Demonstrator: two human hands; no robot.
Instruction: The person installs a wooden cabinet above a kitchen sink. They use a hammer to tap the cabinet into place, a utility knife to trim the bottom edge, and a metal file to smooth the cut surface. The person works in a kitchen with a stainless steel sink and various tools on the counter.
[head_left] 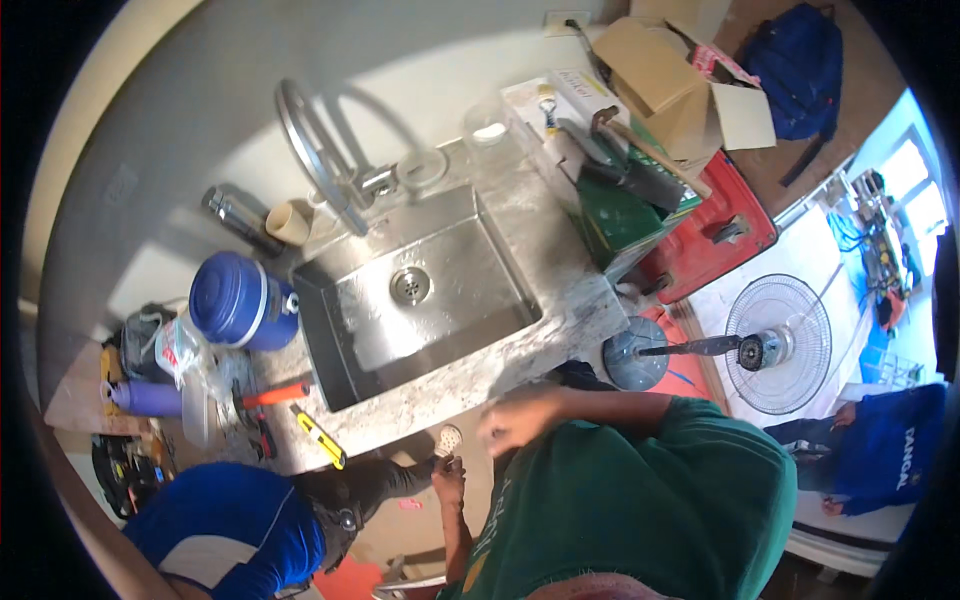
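While the right hand (522, 418) is near the front edge of the desk (570, 300), motion blur obscures its fingers; whether they are spread, closed or holding anything cannot be told. The left hand (450, 482) is lower, beyond that edge, its fingers appearing partly curled, with no held object discernible. The nearest work surface is the desk, into which the sink (450, 310) is set, behind both hands. A yellow cutter (318, 437) lies at the desk's front edge, beside the orange-handled tool (277, 395). For sound handling, the cutter should be kept inboard and its blade checked, since its exposure cannot be verified. Reaches should be slow and deliberate, with clearance maintained from the co-worker in blue (215, 520), whose position makes contact a likely hazard.
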